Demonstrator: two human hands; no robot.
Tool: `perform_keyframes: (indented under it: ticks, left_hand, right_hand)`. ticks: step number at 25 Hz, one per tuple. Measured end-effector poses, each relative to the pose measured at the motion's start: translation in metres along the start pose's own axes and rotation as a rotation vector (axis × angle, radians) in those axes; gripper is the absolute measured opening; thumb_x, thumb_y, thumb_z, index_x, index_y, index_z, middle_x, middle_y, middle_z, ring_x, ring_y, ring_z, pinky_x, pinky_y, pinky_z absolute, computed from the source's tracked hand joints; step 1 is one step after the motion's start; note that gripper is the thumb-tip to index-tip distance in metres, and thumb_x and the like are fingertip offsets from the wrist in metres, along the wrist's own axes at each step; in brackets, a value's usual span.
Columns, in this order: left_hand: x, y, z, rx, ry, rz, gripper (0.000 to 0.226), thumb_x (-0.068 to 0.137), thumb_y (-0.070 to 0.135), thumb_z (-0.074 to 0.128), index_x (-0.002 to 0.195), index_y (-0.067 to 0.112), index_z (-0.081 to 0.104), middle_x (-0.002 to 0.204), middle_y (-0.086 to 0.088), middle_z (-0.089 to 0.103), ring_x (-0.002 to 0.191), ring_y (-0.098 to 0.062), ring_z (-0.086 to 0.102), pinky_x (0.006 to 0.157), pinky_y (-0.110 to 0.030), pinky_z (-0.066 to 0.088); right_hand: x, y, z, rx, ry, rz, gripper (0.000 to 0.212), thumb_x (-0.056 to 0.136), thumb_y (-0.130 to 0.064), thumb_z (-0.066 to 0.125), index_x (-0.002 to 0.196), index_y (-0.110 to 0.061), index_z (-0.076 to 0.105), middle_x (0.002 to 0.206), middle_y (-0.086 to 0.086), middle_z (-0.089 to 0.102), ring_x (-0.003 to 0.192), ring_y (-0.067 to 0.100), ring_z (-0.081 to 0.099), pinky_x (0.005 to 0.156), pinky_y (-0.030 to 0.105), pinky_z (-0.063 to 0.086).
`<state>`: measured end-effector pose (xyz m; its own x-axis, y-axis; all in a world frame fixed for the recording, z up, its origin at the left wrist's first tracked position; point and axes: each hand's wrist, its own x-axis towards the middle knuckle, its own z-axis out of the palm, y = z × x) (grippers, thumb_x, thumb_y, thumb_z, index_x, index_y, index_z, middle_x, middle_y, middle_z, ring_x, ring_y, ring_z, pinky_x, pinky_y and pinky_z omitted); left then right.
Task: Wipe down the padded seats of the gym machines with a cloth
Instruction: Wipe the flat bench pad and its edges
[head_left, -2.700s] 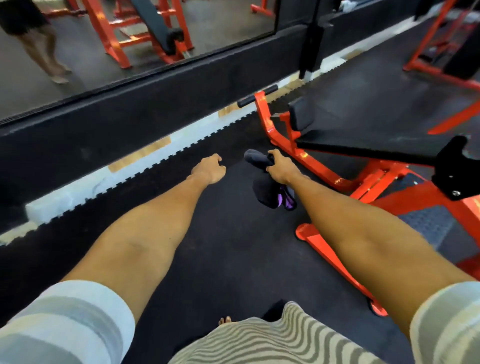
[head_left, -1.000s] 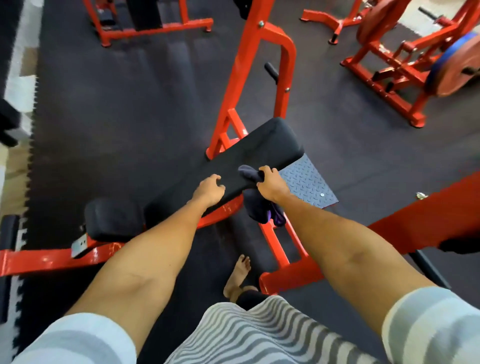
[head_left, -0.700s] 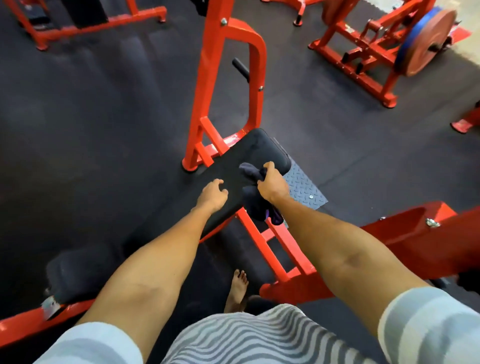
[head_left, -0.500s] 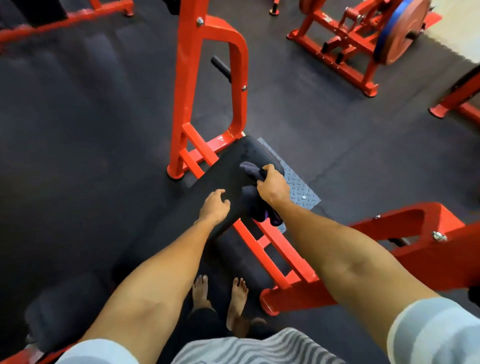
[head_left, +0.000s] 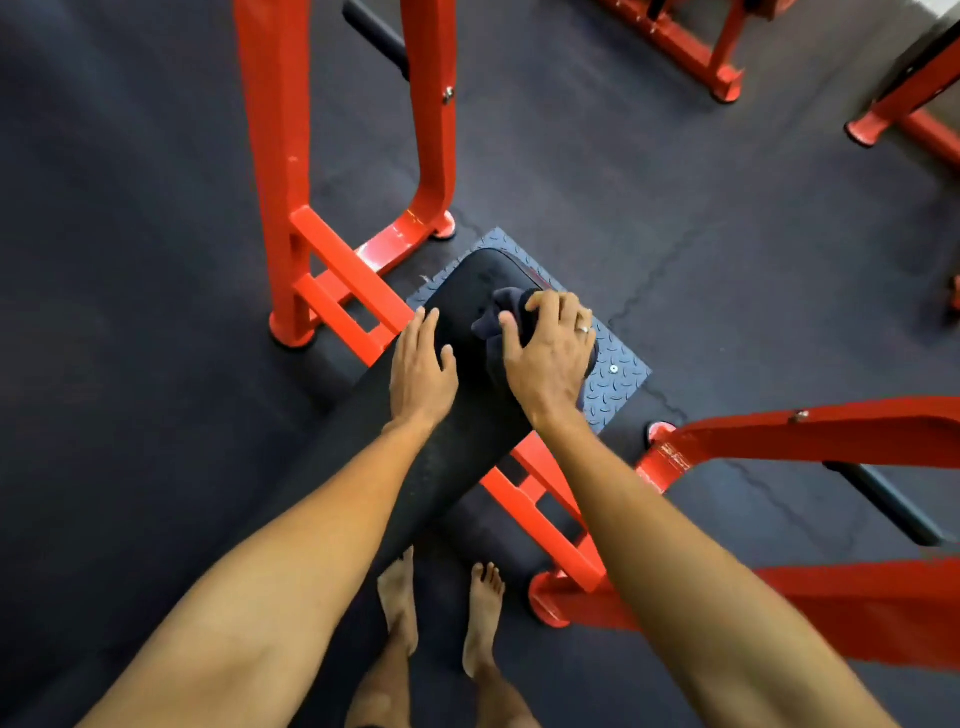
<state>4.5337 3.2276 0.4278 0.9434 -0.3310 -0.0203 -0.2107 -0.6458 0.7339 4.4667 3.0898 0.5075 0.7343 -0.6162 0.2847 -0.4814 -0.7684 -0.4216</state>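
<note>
A long black padded seat (head_left: 363, 467) runs diagonally from the lower left up to the middle of the view, on a red machine frame. My right hand (head_left: 548, 348) grips a bunched dark cloth (head_left: 498, 319) and holds it down on the far end of the pad. My left hand (head_left: 421, 364) lies flat on the pad just left of the cloth, fingers straight.
A red upright frame (head_left: 291, 171) with a black handle (head_left: 376, 36) stands behind the pad. A grey tread plate (head_left: 618, 379) lies under the pad's far end. Red bars (head_left: 810, 431) cross at the right. More red machine feet stand top right. My bare feet (head_left: 441, 613) are on the black rubber floor.
I have turned from the mirror wall to this machine and stepped close. My right hand brought the cloth down onto the pad's end, and my left hand opened flat on the pad.
</note>
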Motion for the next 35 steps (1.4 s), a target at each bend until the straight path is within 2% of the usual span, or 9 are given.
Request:
perform_keyframes:
  ticks: [2,4,9,15,19,24,28,31,35]
  left_hand:
    - [0.018,-0.004,0.015,-0.022,0.031,0.002,0.055,0.101,0.012,0.043,0.155,0.01,0.034,0.163,-0.01,0.031,0.152,-0.025,0.026,0.125,-0.043,0.019]
    - [0.031,-0.004,0.026,-0.048,0.076,-0.038,0.053,0.103,0.018,0.037,0.155,0.01,0.035,0.161,-0.01,0.037,0.15,-0.025,0.031,0.123,-0.046,0.023]
    - [0.037,-0.014,0.04,0.082,0.28,0.079,0.049,0.104,0.026,0.036,0.15,0.01,0.044,0.152,-0.005,0.051,0.14,-0.021,0.047,0.114,-0.043,0.04]
    - [0.039,-0.018,0.042,0.049,0.302,0.088,0.049,0.105,0.031,0.034,0.147,0.009,0.048,0.148,-0.004,0.055,0.135,-0.02,0.051,0.112,-0.04,0.039]
    - [0.04,-0.017,0.041,0.089,0.308,0.073,0.05,0.102,0.028,0.037,0.146,0.009,0.051,0.146,-0.005,0.056,0.133,-0.022,0.053,0.112,-0.041,0.04]
    - [0.036,-0.014,0.043,0.086,0.316,0.054,0.05,0.101,0.028,0.038,0.146,0.009,0.05,0.146,-0.006,0.056,0.132,-0.023,0.053,0.111,-0.041,0.039]
    - [0.036,-0.014,0.043,0.076,0.31,0.045,0.053,0.099,0.028,0.037,0.147,0.01,0.05,0.147,-0.006,0.055,0.133,-0.022,0.051,0.112,-0.041,0.038]
    - [0.039,-0.017,0.045,0.083,0.3,0.039,0.053,0.099,0.028,0.036,0.148,0.011,0.049,0.149,-0.004,0.054,0.135,-0.022,0.051,0.113,-0.043,0.039]
    - [0.039,-0.015,0.044,0.089,0.318,0.054,0.052,0.099,0.026,0.037,0.147,0.01,0.049,0.147,-0.005,0.055,0.133,-0.023,0.053,0.11,-0.043,0.042]
  right_hand:
    - [-0.028,0.014,0.0,-0.099,-0.072,-0.112,0.047,0.092,-0.049,0.06,0.128,-0.019,0.059,0.137,0.004,0.054,0.137,0.031,0.044,0.114,0.045,0.031]
    - [-0.048,0.036,0.002,-0.229,-0.116,-0.252,0.063,0.091,-0.051,0.059,0.147,-0.025,0.053,0.157,0.006,0.043,0.153,0.033,0.025,0.124,0.055,0.017]
    - [0.004,0.03,0.035,-0.311,-0.145,-0.419,0.053,0.094,-0.051,0.059,0.145,-0.036,0.055,0.16,0.011,0.038,0.15,0.046,0.022,0.117,0.068,0.02]
    - [0.071,-0.031,0.066,-0.404,-0.257,-0.331,0.042,0.086,-0.056,0.053,0.121,-0.035,0.062,0.148,0.004,0.047,0.13,0.047,0.039,0.101,0.06,0.033]
    - [0.046,0.002,0.025,-0.438,-0.261,-0.332,0.04,0.085,-0.055,0.058,0.12,-0.036,0.061,0.146,0.001,0.048,0.124,0.045,0.045,0.089,0.05,0.036]
    - [0.012,0.042,-0.006,-0.482,-0.262,-0.304,0.045,0.085,-0.053,0.066,0.126,-0.036,0.063,0.15,0.006,0.048,0.126,0.047,0.047,0.097,0.056,0.038]
    - [0.061,0.0,0.027,-0.419,-0.318,-0.214,0.05,0.087,-0.062,0.056,0.13,-0.038,0.056,0.146,0.003,0.047,0.125,0.044,0.045,0.107,0.058,0.033]
    - [0.116,-0.033,0.045,-0.336,-0.472,-0.085,0.056,0.081,-0.07,0.054,0.126,-0.037,0.056,0.13,0.0,0.056,0.119,0.04,0.054,0.107,0.056,0.034]
    - [0.142,-0.025,0.028,-0.261,-0.691,-0.004,0.07,0.078,-0.078,0.057,0.139,-0.045,0.048,0.133,-0.002,0.058,0.122,0.033,0.057,0.096,0.045,0.042]
